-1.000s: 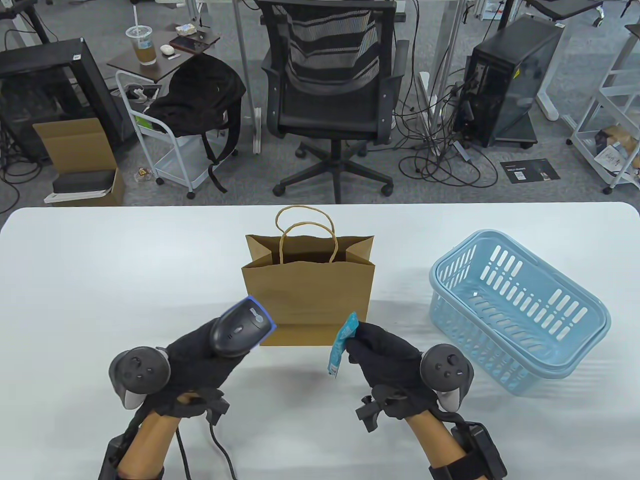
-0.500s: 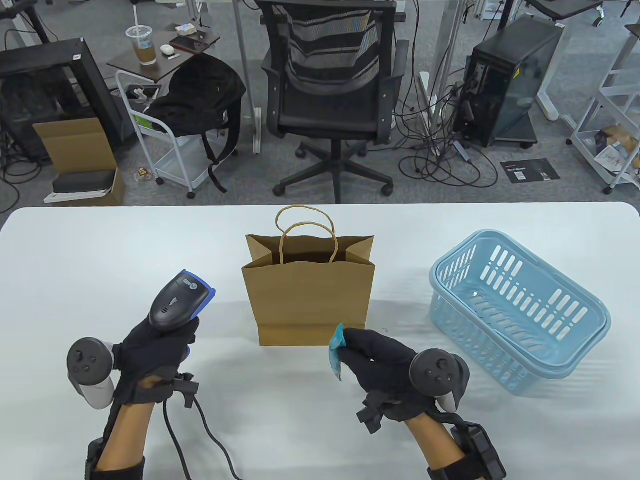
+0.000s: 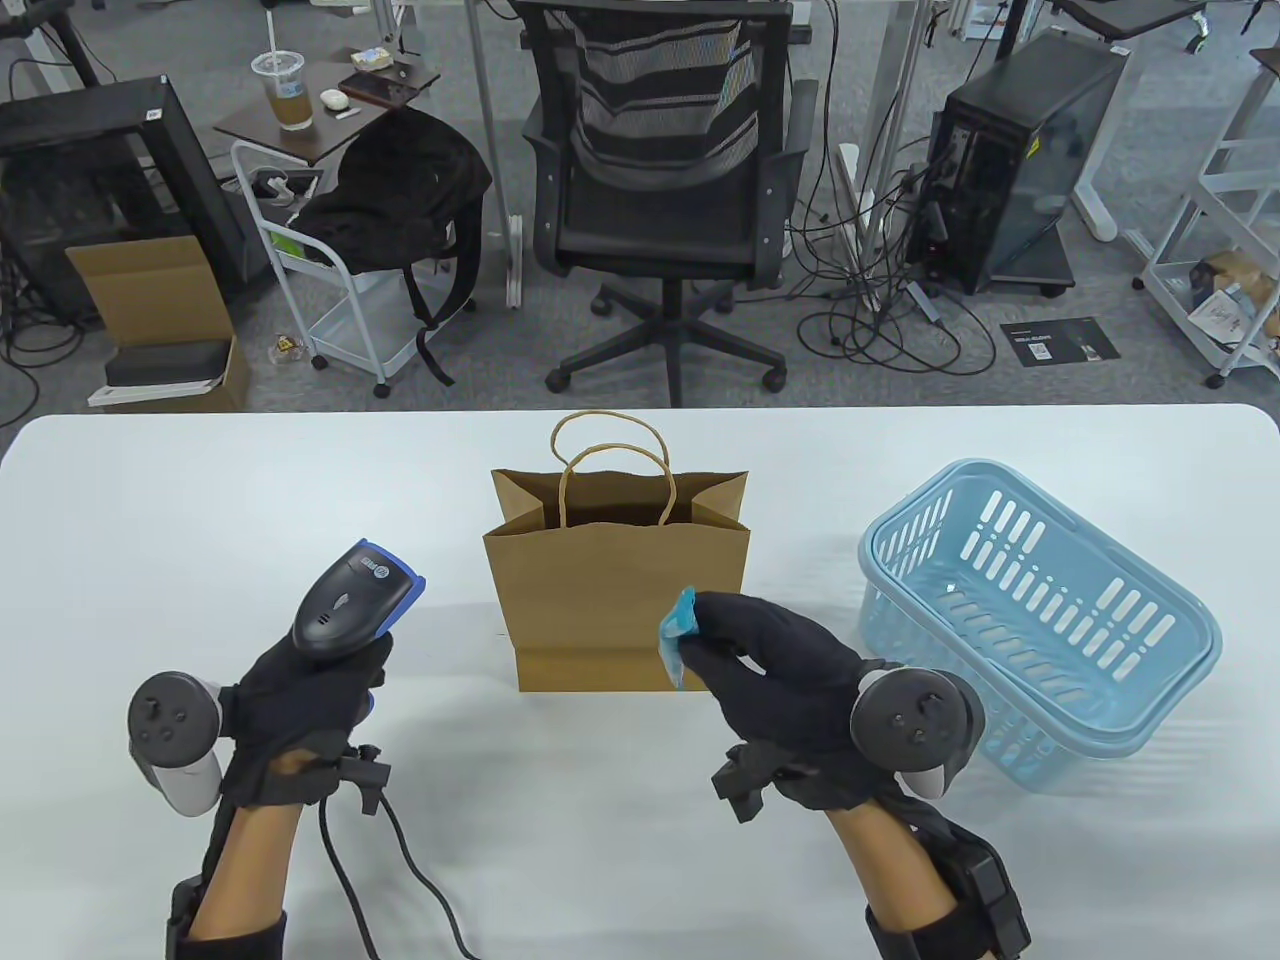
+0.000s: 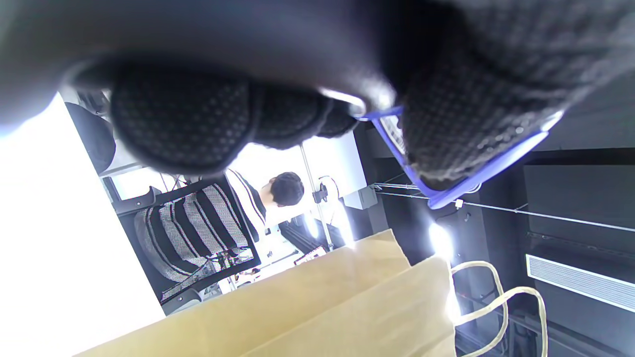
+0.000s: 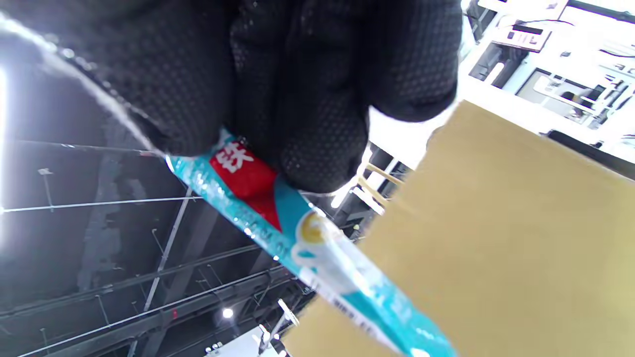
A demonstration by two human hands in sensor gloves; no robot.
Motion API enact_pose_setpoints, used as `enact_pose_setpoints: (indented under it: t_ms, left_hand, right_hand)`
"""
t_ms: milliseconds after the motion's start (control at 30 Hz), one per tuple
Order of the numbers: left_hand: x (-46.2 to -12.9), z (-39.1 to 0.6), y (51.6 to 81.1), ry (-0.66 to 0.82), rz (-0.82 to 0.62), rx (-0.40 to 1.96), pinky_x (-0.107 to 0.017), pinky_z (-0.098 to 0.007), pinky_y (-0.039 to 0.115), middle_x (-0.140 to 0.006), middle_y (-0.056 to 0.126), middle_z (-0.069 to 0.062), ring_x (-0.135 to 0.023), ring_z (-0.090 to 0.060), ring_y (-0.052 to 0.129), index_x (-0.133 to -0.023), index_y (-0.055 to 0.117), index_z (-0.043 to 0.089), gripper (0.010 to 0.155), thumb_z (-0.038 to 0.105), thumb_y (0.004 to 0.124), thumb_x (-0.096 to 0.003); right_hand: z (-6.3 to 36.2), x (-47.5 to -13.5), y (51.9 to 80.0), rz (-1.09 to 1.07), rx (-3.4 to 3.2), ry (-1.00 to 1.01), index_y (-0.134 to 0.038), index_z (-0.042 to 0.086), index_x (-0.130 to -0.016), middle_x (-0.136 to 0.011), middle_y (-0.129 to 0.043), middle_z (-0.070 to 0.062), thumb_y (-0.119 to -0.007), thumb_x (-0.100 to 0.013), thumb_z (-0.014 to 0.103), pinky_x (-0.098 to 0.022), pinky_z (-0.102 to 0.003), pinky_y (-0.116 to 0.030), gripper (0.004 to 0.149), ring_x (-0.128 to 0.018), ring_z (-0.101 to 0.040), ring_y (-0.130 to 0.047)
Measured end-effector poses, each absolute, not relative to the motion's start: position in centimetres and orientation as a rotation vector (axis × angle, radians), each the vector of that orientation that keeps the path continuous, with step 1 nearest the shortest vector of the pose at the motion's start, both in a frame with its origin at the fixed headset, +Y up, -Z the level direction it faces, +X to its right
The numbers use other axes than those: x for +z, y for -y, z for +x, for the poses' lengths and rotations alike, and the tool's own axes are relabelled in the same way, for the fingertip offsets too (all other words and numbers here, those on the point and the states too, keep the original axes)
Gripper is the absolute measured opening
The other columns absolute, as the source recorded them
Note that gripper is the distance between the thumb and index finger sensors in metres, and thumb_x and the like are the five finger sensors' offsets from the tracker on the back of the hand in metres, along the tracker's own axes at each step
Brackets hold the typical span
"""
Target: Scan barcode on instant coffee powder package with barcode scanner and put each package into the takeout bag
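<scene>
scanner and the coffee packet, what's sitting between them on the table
The brown takeout bag stands between them in the table view: the scanner in the left hand is to its left, the teal packet pinched by the right hand at its lower right corner.

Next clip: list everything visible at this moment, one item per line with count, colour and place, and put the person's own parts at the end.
takeout bag: 1, brown paper, upright and open at table centre
coffee package: 1, teal with a red patch, pinched in the right hand in front of the bag
barcode scanner: 1, grey with blue trim, corded, gripped in the left hand left of the bag
basket: 1, light blue plastic, on the table's right side, nothing visible inside
table: 1, white
office chair: 1, black, behind the table
backpack: 1, black, on a white cart
iced drink cup: 1, clear, on a side table
computer tower: 1, black, on the floor
left hand: black glove, tracker
right hand: black glove, tracker
</scene>
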State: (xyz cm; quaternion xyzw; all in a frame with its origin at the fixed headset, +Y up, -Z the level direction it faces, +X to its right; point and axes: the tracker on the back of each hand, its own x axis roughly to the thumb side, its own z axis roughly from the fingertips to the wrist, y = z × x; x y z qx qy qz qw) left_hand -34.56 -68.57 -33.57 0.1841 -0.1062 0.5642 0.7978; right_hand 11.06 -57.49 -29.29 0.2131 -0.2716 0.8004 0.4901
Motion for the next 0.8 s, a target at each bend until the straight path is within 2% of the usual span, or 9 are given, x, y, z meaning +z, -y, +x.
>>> enact_pose_setpoints:
  t_ms: [133, 300, 467, 633, 800]
  left_hand:
    - [-33.7, -34.2, 68.8, 0.233, 0.371, 1.176, -0.043, -0.048, 0.085, -0.071, 0.094, -0.002, -0.047, -0.027, 0.105, -0.091, 0.079, 0.021, 0.053, 0.053, 0.092, -0.0503]
    - [-33.5, -33.8, 68.3, 0.27, 0.387, 1.165, -0.043, -0.048, 0.085, -0.071, 0.094, -0.002, -0.046, -0.027, 0.105, -0.091, 0.079, 0.021, 0.053, 0.053, 0.092, -0.0504]
    - [-33.2, -33.8, 67.5, 0.295, 0.419, 1.181, -0.043, -0.048, 0.085, -0.071, 0.094, -0.002, -0.046, -0.027, 0.105, -0.091, 0.079, 0.02, 0.053, 0.053, 0.092, -0.0504]
    - [-33.2, -33.9, 67.6, 0.3, 0.421, 1.175, -0.043, -0.048, 0.085, -0.071, 0.094, -0.002, -0.046, -0.027, 0.105, -0.091, 0.079, 0.021, 0.053, 0.053, 0.092, -0.0505]
    - [-33.1, -33.8, 67.5, 0.298, 0.418, 1.181, -0.043, -0.048, 0.085, -0.071, 0.094, -0.002, -0.046, -0.027, 0.105, -0.091, 0.079, 0.021, 0.053, 0.053, 0.092, -0.0505]
  right_hand:
    - [10.5, -29.6, 54.7, 0.482, 1.912, 0.739, -0.09, 0.038, -0.082, -0.079, -0.104, 0.001, -0.095, -0.044, 0.043, -0.052, -0.04, -0.085, 0.039, -0.061, -0.016, -0.107]
    - [10.0, -30.1, 53.1, 0.455, 1.888, 0.809, -0.09, 0.039, -0.082, -0.078, -0.105, 0.002, -0.095, -0.044, 0.043, -0.049, -0.038, -0.085, 0.038, -0.058, -0.014, -0.106]
    - [9.3, -31.1, 53.3, 0.44, 1.846, 0.801, -0.09, 0.04, -0.082, -0.08, -0.104, 0.002, -0.095, -0.044, 0.037, -0.045, -0.035, -0.085, 0.038, -0.053, -0.012, -0.107]
    - [8.1, -32.2, 54.1, 0.438, 1.884, 0.907, -0.09, 0.038, -0.081, -0.078, -0.105, 0.0, -0.097, -0.043, 0.036, -0.043, -0.031, -0.091, 0.038, -0.056, -0.011, -0.112]
    - [7.3, -33.2, 55.0, 0.424, 1.883, 0.946, -0.088, 0.038, -0.083, -0.082, -0.103, 0.0, -0.096, -0.045, 0.036, -0.047, -0.031, -0.093, 0.039, -0.063, -0.011, -0.111]
